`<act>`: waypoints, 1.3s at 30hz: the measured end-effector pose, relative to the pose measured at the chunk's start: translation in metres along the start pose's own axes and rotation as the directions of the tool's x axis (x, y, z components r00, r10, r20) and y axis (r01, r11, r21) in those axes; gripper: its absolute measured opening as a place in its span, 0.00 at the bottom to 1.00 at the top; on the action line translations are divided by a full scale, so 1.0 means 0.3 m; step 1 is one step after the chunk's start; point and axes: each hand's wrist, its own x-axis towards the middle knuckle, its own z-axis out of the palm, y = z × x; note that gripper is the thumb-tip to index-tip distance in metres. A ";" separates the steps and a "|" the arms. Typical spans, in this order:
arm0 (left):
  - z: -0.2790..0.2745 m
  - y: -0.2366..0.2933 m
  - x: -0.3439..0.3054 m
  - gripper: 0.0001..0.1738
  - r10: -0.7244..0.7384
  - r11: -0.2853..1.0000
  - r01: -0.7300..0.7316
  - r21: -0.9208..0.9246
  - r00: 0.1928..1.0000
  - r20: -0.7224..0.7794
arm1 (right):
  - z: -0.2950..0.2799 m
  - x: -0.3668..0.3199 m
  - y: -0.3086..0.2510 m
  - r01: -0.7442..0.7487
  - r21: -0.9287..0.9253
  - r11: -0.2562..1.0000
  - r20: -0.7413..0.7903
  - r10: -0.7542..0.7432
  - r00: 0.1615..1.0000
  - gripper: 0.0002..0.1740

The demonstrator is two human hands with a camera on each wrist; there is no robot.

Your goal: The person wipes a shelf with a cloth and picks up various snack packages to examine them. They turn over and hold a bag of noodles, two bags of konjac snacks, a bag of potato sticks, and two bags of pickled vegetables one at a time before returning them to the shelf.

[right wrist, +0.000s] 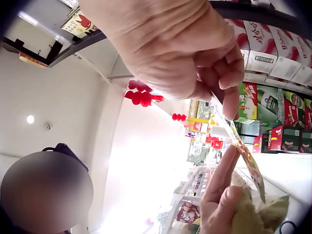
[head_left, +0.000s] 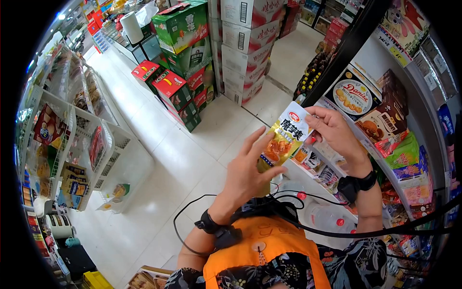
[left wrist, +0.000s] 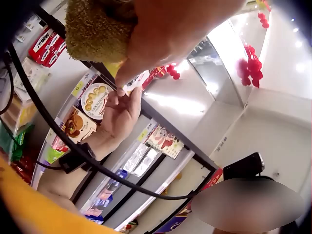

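Note:
A white and yellow snack packet [head_left: 285, 137] with printed characters is held up in front of the orange apron [head_left: 260, 241]. My right hand [head_left: 334, 132] pinches the packet's upper right edge between thumb and fingers. From the other side, my left hand [head_left: 245, 168] touches the packet's face with extended fingers. A fuzzy yellow-green cloth [left wrist: 97, 31] is held in that same hand, bunched at the palm. Seen from the right wrist, the packet [right wrist: 246, 161] is nearly edge-on, and the cloth [right wrist: 246, 217] hangs by the left thumb.
Right of me stands a shelf with a Danisa cookie box [head_left: 353, 94] and other snacks. Stacked green and red cartons [head_left: 185, 43] and white cartons [head_left: 245, 58] are ahead. White baskets [head_left: 82, 159] of packaged food line the left. Black cables [head_left: 337, 231] cross by my right arm.

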 end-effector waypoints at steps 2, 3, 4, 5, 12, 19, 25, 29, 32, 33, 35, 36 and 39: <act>0.016 0.031 0.002 0.43 -0.046 0.998 0.042 0.051 0.996 0.070 | 0.004 -0.003 -0.015 -0.012 0.019 1.000 -0.006 0.012 1.000 0.19; 0.027 0.032 0.004 0.43 -0.044 0.996 0.038 0.078 0.996 0.081 | 0.010 -0.004 -0.026 -0.018 0.029 0.999 -0.008 0.018 1.000 0.19; 0.041 0.026 0.004 0.44 -0.043 0.994 0.034 0.104 0.995 0.092 | 0.022 -0.006 -0.039 -0.042 0.052 0.998 -0.026 0.043 0.999 0.21; 0.052 0.018 0.002 0.44 -0.046 0.991 0.032 0.130 0.994 0.102 | 0.035 -0.007 -0.051 -0.038 0.054 0.998 -0.028 0.040 0.999 0.21; 0.049 -0.081 0.013 0.20 -0.135 0.802 0.254 -0.541 0.959 0.250 | 0.074 0.013 -0.064 0.073 0.145 0.987 0.071 -0.084 0.994 0.26; 0.020 -0.105 0.005 0.20 -0.150 0.522 0.408 -0.749 0.908 0.390 | 0.081 0.005 0.050 0.088 -0.034 0.996 0.061 -0.086 0.994 0.20; 0.040 -0.104 0.004 0.18 -0.211 0.458 0.517 -0.723 0.854 0.476 | 0.097 0.016 0.079 0.054 -0.063 0.997 0.038 -0.052 0.998 0.08; 0.027 -0.097 0.001 0.17 -0.240 0.389 0.551 -0.738 0.834 0.497 | 0.058 0.035 0.113 0.026 0.087 0.996 -0.021 -0.024 0.999 0.09; 0.036 -0.100 -0.012 0.15 -0.271 0.464 0.553 -0.692 0.832 0.484 | 0.020 0.039 0.130 -0.011 0.099 0.995 -0.045 0.016 0.999 0.11; 0.042 -0.107 -0.015 0.15 -0.274 0.490 0.550 -0.676 0.834 0.479 | 0.012 0.042 0.138 -0.012 0.108 0.994 -0.044 0.017 0.999 0.11; 0.054 -0.115 -0.018 0.15 -0.271 0.498 0.539 -0.679 0.841 0.469 | 0.005 0.043 0.150 -0.016 0.125 0.992 -0.038 0.021 0.999 0.11; 0.060 -0.118 -0.020 0.14 -0.269 0.502 0.533 -0.681 0.845 0.463 | 0.004 0.041 0.148 -0.010 0.133 0.991 -0.026 0.013 1.000 0.10; 0.075 -0.129 -0.025 0.14 -0.288 0.500 0.537 -0.680 0.843 0.454 | 0.003 0.038 0.151 -0.008 0.130 0.992 -0.026 0.012 1.000 0.10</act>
